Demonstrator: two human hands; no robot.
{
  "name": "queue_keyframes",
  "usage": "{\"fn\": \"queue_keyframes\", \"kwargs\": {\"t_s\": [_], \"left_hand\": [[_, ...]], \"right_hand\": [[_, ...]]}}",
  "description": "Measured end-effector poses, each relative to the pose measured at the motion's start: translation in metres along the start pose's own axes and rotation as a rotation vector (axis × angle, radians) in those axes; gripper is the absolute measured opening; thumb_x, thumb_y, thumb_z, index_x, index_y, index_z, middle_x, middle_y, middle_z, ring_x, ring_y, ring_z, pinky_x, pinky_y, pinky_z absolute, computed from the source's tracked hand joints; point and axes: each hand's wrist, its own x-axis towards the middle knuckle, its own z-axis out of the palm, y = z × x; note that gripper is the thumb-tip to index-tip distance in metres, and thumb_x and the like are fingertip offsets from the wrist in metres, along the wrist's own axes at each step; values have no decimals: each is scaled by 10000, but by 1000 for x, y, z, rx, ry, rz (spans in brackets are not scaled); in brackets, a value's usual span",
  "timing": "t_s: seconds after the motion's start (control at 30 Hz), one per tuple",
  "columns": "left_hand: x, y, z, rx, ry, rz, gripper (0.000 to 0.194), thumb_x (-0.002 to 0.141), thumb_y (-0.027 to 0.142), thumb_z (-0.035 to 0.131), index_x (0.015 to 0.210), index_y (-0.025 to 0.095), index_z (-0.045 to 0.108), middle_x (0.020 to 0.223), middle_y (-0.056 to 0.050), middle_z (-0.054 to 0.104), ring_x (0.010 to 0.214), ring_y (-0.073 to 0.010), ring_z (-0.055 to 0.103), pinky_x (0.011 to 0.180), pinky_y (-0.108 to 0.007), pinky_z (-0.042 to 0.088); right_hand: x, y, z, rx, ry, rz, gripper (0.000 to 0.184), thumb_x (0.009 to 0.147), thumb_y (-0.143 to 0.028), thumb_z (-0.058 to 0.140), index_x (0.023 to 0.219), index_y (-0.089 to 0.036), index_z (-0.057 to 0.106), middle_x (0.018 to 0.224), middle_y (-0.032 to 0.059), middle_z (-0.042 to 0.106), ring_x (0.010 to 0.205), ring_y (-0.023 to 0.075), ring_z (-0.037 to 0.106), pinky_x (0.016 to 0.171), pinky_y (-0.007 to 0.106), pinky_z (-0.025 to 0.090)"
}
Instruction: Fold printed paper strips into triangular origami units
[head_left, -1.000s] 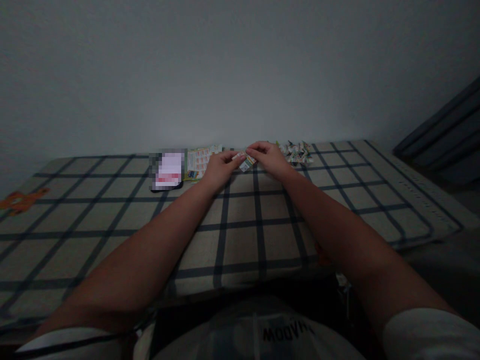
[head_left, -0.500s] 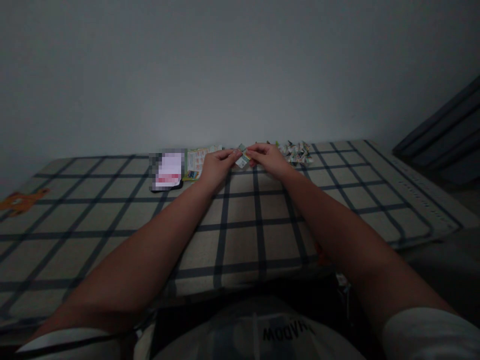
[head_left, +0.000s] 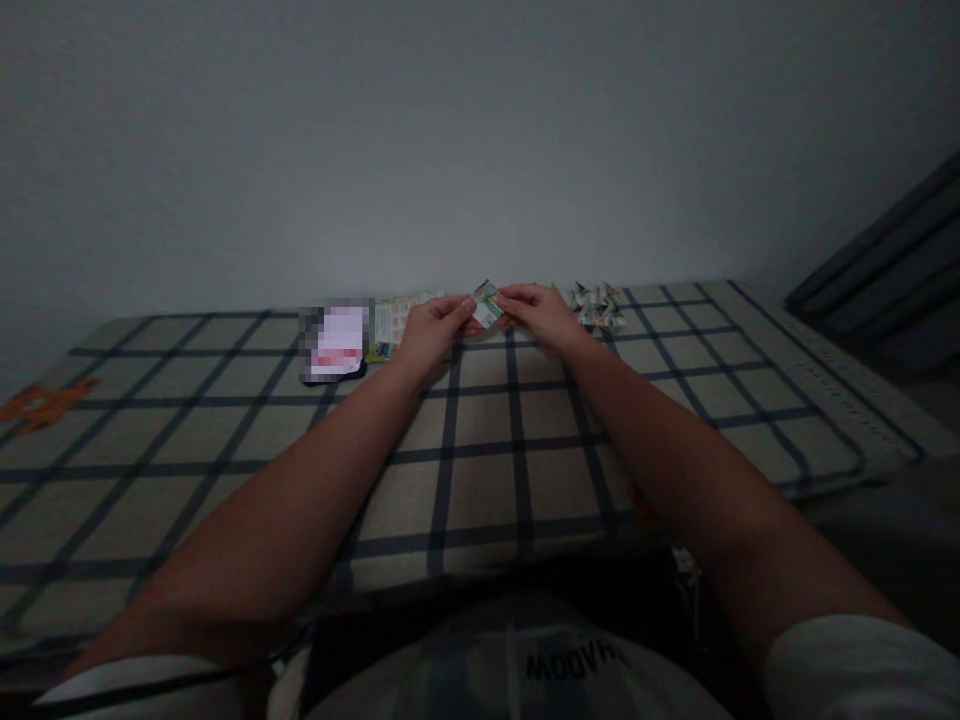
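Observation:
A small piece of printed paper (head_left: 487,304), white and green and turned to a diamond, is pinched between my two hands near the back of the table. My left hand (head_left: 433,330) grips its left corner between thumb and fingers. On the opposite corner, the thumb and fingers of my right hand (head_left: 541,312) are closed. Beyond my left hand lies a printed sheet (head_left: 391,322) in green, white and orange, partly hidden by that hand. Several folded paper pieces (head_left: 598,305) sit in a cluster to the right of my right hand.
A phone (head_left: 334,345) with a blurred bright screen lies left of the printed sheet. The checked tablecloth (head_left: 480,450) covers the table, which meets a grey wall (head_left: 480,150) at the back. An orange figure (head_left: 49,402) shows at the far left.
The printed paper has been lifted slightly and now shows more of its face as a flat diamond. My fingers have shifted outward to its side corners.

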Motion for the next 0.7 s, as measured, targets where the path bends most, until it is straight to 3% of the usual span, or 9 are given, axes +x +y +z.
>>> {"fn": "queue_keyframes", "kwargs": {"t_s": [0.13,0.3,0.5,0.7], "left_hand": [[-2,0,2,-12,51,-29,377,653,453,912,873,171,790,826,-29,761,684,-124,658,643,-242,563],[-4,-1,3,41,-16,9,491,690,498,896,1064,190,818,987,-65,797,773,-157,690,649,-265,572],[-3,-1,0,75,-67,1,520,666,572,906,995,174,844,913,-70,793,725,-138,667,652,-250,556],[-8,0,5,89,-130,-77,490,682,538,902,976,153,831,897,-88,789,739,-155,695,678,-278,596]], "right_hand": [[-1,-6,0,-84,-7,-5,183,802,-320,838,889,-171,777,811,32,764,664,123,651,675,257,573],[-4,-11,-3,-127,-44,-14,253,781,-371,856,895,-164,767,785,37,747,663,136,651,683,280,566],[-8,-8,2,-93,-75,-73,369,807,-345,823,1149,-229,750,815,-11,690,716,136,631,722,286,551],[-7,-11,4,-272,1,-193,109,807,-274,811,872,-197,770,896,34,707,884,175,644,881,336,522]]}}
